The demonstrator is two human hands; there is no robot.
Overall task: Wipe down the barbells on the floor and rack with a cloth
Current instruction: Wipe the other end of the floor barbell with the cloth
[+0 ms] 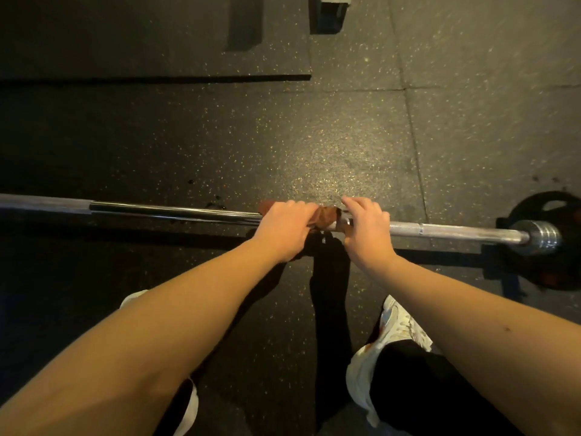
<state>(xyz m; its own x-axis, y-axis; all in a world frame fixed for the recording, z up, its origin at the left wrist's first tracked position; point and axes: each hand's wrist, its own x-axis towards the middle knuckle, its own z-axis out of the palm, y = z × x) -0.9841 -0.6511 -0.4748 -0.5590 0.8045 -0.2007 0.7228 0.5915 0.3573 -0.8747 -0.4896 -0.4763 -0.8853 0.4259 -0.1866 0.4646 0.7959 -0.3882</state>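
A long chrome barbell [163, 211] lies across the dark speckled floor from the left edge to a black weight plate [548, 212] at the right. A rust-brown cloth [325, 217] is wrapped around the bar near its middle. My left hand [284, 225] is closed over the cloth and the bar. My right hand [364, 226] rests on the bar just right of the cloth, fingers curled over it and touching the cloth's edge. Most of the cloth is hidden under my left hand.
A raised black mat [151, 42] covers the far left floor. A dark block [328, 14] stands at the top middle. My white shoes [399, 322] stand just behind the bar. The bar's silver collar [542, 237] sits next to the plate.
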